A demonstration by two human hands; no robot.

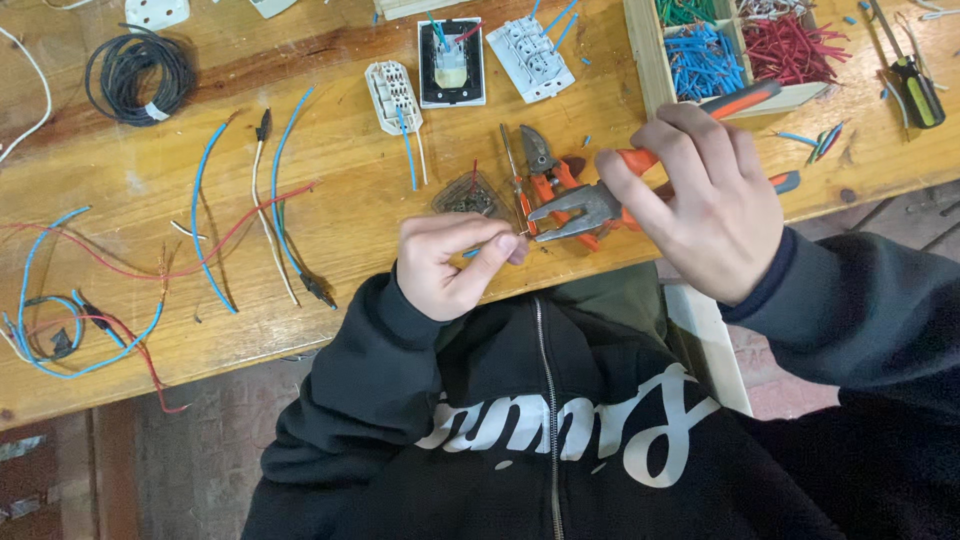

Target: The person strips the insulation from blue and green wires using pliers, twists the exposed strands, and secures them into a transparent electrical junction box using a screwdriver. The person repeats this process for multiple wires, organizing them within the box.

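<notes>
the short blue wire (472, 253), pinched in the left hand (450, 268) at 6 o'clock of the bench (330, 215), is best held steady while the right hand (705, 205), clamped on the orange pliers (590, 205), squeezes gently.

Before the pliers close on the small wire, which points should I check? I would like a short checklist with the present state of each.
1. Left hand pinches the short blue wire piece between thumb and forefinger: ok.
2. Right hand grips the orange-handled pliers: ok.
3. Pliers nose reaches the wire end at the left fingertips: cannot tell, the wire end is too small to see.
4. Left fingertips stay out of the nose: not ok, they sit right next to it.
5. Second orange-handled cutter lies on the wooden table under the pliers, close to the work: not ok.
6. Pliers nose open or closed: cannot tell.
</notes>
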